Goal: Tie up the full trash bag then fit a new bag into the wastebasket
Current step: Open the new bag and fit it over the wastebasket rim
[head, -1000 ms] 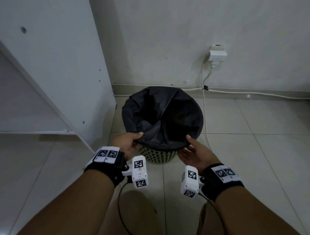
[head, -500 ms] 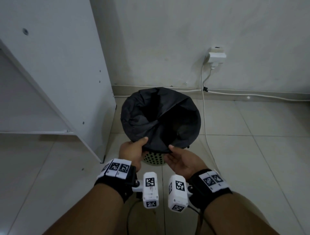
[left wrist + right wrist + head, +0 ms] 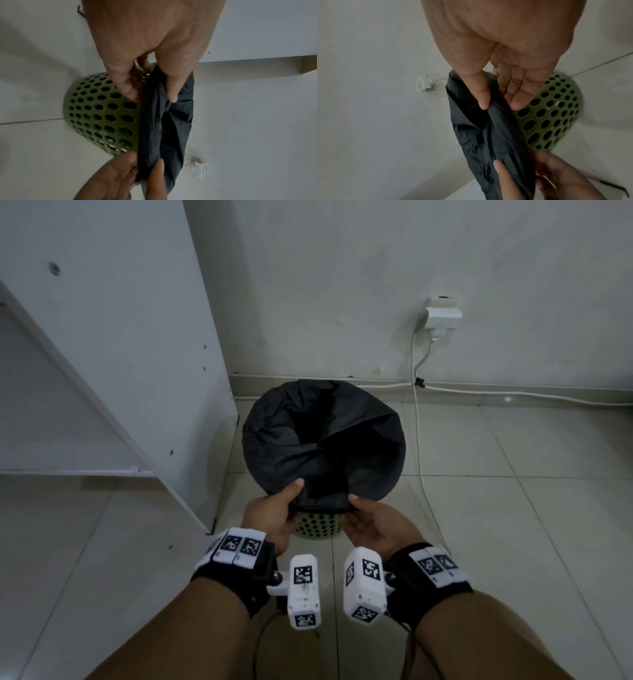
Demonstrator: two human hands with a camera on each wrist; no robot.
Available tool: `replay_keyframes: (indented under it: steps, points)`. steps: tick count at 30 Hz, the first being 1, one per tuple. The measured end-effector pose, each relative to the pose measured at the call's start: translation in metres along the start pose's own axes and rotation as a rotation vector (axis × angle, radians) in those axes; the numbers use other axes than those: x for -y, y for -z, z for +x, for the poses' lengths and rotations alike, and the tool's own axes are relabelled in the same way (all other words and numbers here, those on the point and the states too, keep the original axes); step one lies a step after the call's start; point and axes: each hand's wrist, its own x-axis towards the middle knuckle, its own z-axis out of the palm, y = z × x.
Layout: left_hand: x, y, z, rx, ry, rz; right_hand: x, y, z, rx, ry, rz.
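Observation:
A black trash bag (image 3: 322,440) lines a green perforated wastebasket (image 3: 317,526) on the tiled floor by the wall. Its rim is folded over the basket's top edge. My left hand (image 3: 274,513) pinches the near rim of the bag (image 3: 164,121) between thumb and fingers. My right hand (image 3: 368,520) pinches the same near rim (image 3: 489,135) a short way to the right, thumb on top and fingers beneath. The wastebasket wall (image 3: 102,113) shows under the bag in the left wrist view, and again (image 3: 547,119) in the right wrist view. What lies inside the bag is hidden.
A white cabinet (image 3: 130,364) stands close on the basket's left. A white plug adapter (image 3: 442,316) sits on the wall at the right, with its cable (image 3: 419,440) running down past the basket's right side. Tiled floor spreads to the right.
Both hands have slid together along the near rim of the bag, from its two sides toward the middle. The near rim has bunched up between them.

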Motion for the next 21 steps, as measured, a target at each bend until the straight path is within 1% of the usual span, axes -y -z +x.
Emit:
replay_keyframes:
  steps: [3, 5, 10, 13, 15, 18, 21]
  points:
    - [0.004, 0.0, 0.001, -0.057, -0.054, 0.008, -0.009, 0.0, -0.001, 0.021, -0.001, -0.008]
    - [-0.004, 0.004, 0.008, -0.066, -0.054, 0.049, -0.004, 0.003, -0.001, 0.03, 0.012, -0.042]
    - [-0.031, 0.018, 0.025, -0.034, -0.047, 0.148, 0.024, 0.019, 0.004, 0.004, -0.004, -0.005]
    - [-0.038, 0.019, 0.021, -0.004, -0.067, 0.151, 0.026, 0.018, 0.006, 0.015, -0.013, -0.005]
    - [-0.032, 0.014, 0.012, 0.013, -0.06, 0.146, 0.023, 0.012, 0.005, 0.012, 0.0, -0.008]
    - [-0.008, 0.004, -0.004, 0.045, -0.011, 0.104, 0.009, 0.004, 0.004, 0.0, -0.012, -0.092]
    - [0.011, -0.007, -0.015, 0.031, -0.045, 0.032, -0.009, -0.002, 0.005, 0.021, -0.025, -0.139]
